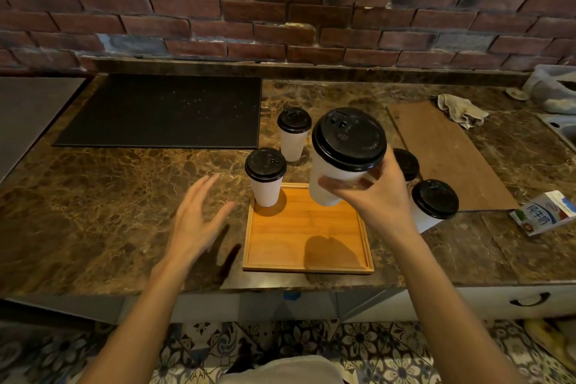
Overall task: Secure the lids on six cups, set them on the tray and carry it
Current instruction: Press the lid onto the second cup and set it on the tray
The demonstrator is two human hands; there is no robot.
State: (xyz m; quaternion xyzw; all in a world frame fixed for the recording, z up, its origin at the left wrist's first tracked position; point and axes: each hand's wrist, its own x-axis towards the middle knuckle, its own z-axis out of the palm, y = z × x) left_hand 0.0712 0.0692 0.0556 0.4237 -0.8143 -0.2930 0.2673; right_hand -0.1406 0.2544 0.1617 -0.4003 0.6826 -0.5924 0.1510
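My right hand (378,196) grips a white paper cup with a black lid (346,146), tilted and held above the wooden tray (307,254). One lidded cup (266,176) stands in the tray's far left corner. Another lidded cup (294,132) stands on the counter behind the tray. To the tray's right stands a further lidded cup (433,201), and one more black lid (406,164) shows behind my right hand, its cup hidden. My left hand (194,218) hovers over the counter left of the tray, fingers spread, holding nothing.
A black mat (162,112) lies at the back left of the marble counter (93,196). A wooden board (448,156) with a rag (461,111) lies to the right, next to a milk carton (542,212) and a sink edge (558,128). A brick wall stands behind.
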